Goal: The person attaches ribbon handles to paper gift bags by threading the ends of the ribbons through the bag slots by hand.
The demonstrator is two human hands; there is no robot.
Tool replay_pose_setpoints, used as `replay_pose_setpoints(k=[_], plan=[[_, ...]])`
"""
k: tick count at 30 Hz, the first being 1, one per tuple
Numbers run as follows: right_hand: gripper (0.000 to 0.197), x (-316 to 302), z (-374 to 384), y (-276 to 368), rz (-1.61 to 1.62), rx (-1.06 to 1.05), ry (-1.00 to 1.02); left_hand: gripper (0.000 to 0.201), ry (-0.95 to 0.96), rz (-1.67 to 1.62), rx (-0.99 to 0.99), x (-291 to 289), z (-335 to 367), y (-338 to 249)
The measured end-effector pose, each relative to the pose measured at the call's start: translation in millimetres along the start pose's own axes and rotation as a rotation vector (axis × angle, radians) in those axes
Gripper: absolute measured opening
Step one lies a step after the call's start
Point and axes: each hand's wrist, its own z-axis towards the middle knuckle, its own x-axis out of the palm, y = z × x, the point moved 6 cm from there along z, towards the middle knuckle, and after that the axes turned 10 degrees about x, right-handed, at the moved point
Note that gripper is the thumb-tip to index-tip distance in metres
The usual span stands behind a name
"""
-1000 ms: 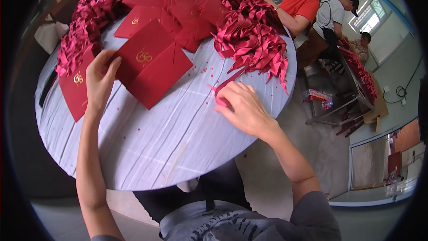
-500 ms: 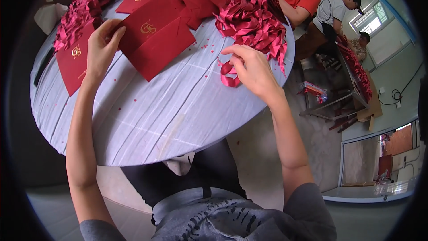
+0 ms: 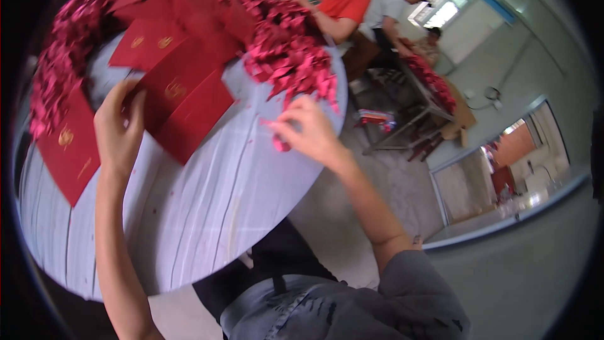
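My left hand [image 3: 121, 127] grips the left edge of a red paper envelope [image 3: 200, 108], thumb in front. This envelope has a gold emblem and a flap-like fold, and is held tilted over the round table [image 3: 207, 214]. To its right, my right hand [image 3: 313, 133] has thumb and forefinger pinched together on a short dark-pink satin ribbon [image 3: 281, 144], which hangs below the fingers, slightly blurred. Another red envelope [image 3: 74, 162] with a gold emblem lies by my left wrist. More red envelopes [image 3: 198, 9] are heaped beyond the held one.
Heaps of pink-red ribbon lie along the table's right [image 3: 290, 50] and left [image 3: 63, 63] sides. A person in an orange-red shirt [image 3: 343, 1] sits across at the far right. Farther off, people work at a second table [image 3: 431, 91] piled with ribbon. Small red bits dot the tabletop.
The view has swung, so the table sits farther left and lower. My right fingers, loosely curled above the ribbon before, are now pinched on it. My left hand keeps its hold on the envelope.
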Motion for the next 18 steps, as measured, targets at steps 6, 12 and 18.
replay_pose_setpoints(k=[6,12,18], plan=[[0.016,53.8,17.6,18.9,-0.315,0.086,0.108,0.018,-0.076,0.028,0.096,-21.3,-12.5,-7.3],[0.011,23.6,-8.7,54.9,-0.091,0.033,0.044,0.020,-0.053,-0.016,0.152,-13.3,-5.9,-30.7],[0.009,5.8,-51.3,134.2,0.270,-0.193,-0.103,0.019,-0.086,0.022,0.224,-12.1,-6.9,-38.8]])
